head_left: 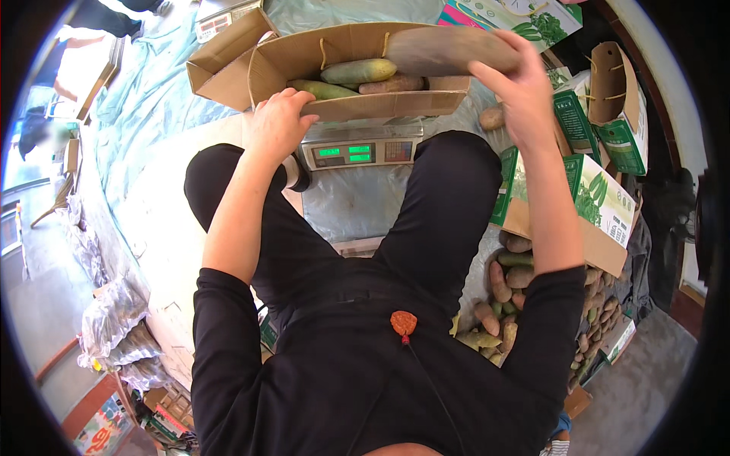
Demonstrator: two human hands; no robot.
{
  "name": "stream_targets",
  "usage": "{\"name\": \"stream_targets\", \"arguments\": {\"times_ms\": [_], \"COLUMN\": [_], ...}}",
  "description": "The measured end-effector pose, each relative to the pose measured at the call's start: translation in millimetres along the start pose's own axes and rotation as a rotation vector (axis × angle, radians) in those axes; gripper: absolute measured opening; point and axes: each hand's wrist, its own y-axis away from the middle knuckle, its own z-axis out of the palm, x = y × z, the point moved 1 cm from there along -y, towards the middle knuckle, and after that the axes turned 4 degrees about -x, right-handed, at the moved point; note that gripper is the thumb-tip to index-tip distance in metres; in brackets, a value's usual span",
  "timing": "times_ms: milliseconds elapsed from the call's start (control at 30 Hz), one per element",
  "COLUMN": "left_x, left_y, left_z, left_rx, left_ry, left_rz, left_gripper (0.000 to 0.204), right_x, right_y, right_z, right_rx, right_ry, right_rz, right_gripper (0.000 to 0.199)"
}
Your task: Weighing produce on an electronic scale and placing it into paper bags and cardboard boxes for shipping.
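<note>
A long open cardboard box (357, 108) with string handles sits on a digital scale (357, 154) with a lit green display, just beyond my knees. Inside lie greenish elongated vegetables (359, 71) and a brownish one (391, 84). My left hand (279, 121) has its fingers hooked over the box's near rim at the left, its thumb pointing inward. In my right hand (521, 83) is a large, long brown root vegetable (452, 50), smeared by motion, gripped at its right end. It hangs above the right part of the box and hides the far rim there.
At the right stand green-and-white printed cartons (601, 197) and an upright open carton (620, 106). Several loose root vegetables (498, 281) lie in a heap beside my right leg. One brown root (492, 118) lies near the box. Plastic sheeting (152, 83) spreads at the left.
</note>
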Motion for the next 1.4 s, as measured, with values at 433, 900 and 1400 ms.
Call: {"name": "stream_targets", "arguments": {"times_ms": [433,900,1400], "left_x": [-4.5,-2.2,-10.9], "left_y": [5.6,4.1,-0.8], "left_z": [0.6,1.6,3.8], "left_rx": [0.019,0.109,0.194], "left_ry": [0.052,0.099,0.157], "left_rz": [0.004,-0.001,0.003], "left_gripper": [0.029,0.031,0.029], "right_x": [36.7,77.8,105.7], "right_y": [-50.5,-54.0,-44.1], "right_z": [-4.4,-65.1,-74.6], "right_rx": [-0.189,0.219,0.126], "right_ry": [0.537,0.601,0.422], "right_rz": [0.135,0.288,0.337], "right_gripper": [0.038,0.034,0.041]}}
